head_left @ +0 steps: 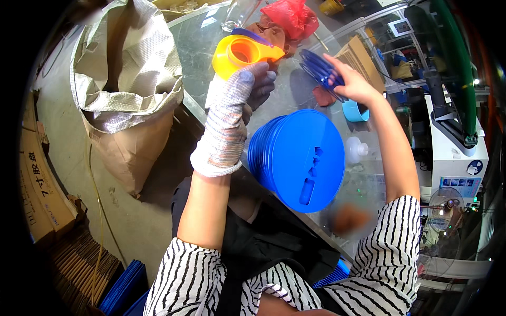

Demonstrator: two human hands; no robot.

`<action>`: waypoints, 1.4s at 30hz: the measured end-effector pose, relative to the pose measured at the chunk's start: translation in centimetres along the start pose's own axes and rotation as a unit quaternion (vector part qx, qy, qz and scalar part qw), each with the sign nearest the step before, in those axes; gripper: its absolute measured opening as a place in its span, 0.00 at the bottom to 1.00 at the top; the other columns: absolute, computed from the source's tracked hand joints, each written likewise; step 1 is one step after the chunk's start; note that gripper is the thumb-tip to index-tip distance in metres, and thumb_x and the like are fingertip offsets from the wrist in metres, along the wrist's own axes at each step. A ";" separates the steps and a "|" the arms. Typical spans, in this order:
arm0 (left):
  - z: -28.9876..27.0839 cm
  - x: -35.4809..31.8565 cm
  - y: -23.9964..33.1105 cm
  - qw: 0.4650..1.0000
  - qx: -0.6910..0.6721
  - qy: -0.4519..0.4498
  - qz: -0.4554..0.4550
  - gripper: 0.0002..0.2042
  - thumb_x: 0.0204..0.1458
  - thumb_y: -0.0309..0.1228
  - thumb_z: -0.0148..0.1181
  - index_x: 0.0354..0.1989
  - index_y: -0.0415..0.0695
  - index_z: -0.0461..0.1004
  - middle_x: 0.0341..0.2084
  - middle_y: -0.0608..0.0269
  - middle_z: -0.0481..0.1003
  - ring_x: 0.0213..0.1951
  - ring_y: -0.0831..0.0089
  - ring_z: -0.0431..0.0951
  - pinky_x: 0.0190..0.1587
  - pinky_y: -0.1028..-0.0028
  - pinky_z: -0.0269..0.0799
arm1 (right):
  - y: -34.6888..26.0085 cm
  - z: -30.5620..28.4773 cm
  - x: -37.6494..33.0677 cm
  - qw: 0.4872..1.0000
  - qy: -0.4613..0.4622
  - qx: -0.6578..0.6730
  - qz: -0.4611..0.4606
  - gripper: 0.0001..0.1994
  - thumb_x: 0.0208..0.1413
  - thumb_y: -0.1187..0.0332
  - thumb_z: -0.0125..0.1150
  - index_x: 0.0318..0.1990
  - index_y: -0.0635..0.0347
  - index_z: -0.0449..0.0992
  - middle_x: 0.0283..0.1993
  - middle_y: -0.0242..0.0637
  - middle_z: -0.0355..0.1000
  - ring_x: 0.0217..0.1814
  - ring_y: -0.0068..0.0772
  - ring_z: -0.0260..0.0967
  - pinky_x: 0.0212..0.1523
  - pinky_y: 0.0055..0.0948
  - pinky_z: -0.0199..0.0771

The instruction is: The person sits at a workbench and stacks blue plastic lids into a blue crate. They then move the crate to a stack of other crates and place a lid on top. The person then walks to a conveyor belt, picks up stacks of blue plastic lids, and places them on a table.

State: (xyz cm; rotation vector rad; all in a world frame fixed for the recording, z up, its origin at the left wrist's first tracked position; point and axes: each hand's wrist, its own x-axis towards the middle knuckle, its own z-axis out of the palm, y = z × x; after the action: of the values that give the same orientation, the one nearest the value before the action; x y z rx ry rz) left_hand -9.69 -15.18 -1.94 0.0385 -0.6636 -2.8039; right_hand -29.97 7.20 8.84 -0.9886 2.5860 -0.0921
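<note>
The left hand wears a striped cloth glove. Its fingers are curled around an orange plastic reel, and it holds the reel up over the glass table. The reel has a round hole in the middle, and a thin blue piece sits on its top edge.

The right hand is bare. It grips a small bunch of thin blue discs and holds them up, tilted, to the right of the orange reel. The two hands are near each other but do not touch.

Below the hands, a big stack of blue discs leans on its side at the near edge of the table. The front disc has little cut-out holes in it.

A big brown sack stands on the floor to the left, just beside the table edge. Its mouth is open, but you cannot see what is inside. A small blue cup sits on the table past the right arm; what is in it cannot be seen. A white plastic knob lies beside the big stack. A red bag rests at the far end of the table.

Flat cardboard lies on the floor at the far left. A white machine stands close on the right. There is open floor between the sack and the cardboard.
</note>
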 end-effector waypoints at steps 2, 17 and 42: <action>0.6 -0.3 -0.2 1.000 0.013 0.014 -0.010 0.22 0.53 0.43 0.56 0.50 0.39 0.70 0.43 0.53 0.74 0.46 0.66 0.74 0.55 0.67 0.64 | 0.5 -1.8 -1.6 0.986 0.041 0.162 -0.023 0.42 0.35 0.81 0.52 0.66 0.51 0.53 0.52 0.40 0.66 0.47 0.27 0.67 0.53 0.27 0.65; 2.0 -2.4 -2.5 0.979 0.170 -0.099 -0.055 0.27 0.59 0.48 0.46 0.60 0.41 0.61 0.57 0.55 0.64 0.58 0.68 0.63 0.61 0.71 0.54 | -16.4 9.1 -21.4 0.881 0.377 -0.273 -0.079 0.19 0.45 0.71 0.61 0.48 0.48 0.70 0.32 0.25 0.65 0.46 0.29 0.63 0.64 0.55 0.40; 4.7 -3.5 -2.9 0.991 0.065 -0.120 -0.002 0.35 0.52 0.58 0.49 0.58 0.40 0.63 0.56 0.55 0.65 0.57 0.64 0.64 0.62 0.65 0.55 | -11.7 16.1 -17.4 0.778 0.614 0.021 -0.130 0.37 0.57 0.35 0.23 0.50 0.60 0.65 0.57 0.49 0.59 0.64 0.46 0.53 0.63 0.46 0.53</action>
State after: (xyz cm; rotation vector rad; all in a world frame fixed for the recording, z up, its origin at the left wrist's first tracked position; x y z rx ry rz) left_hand -7.37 -9.71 0.91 -0.2782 -0.9017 -2.7904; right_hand -4.85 10.94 1.57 -1.6223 3.4364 -1.2522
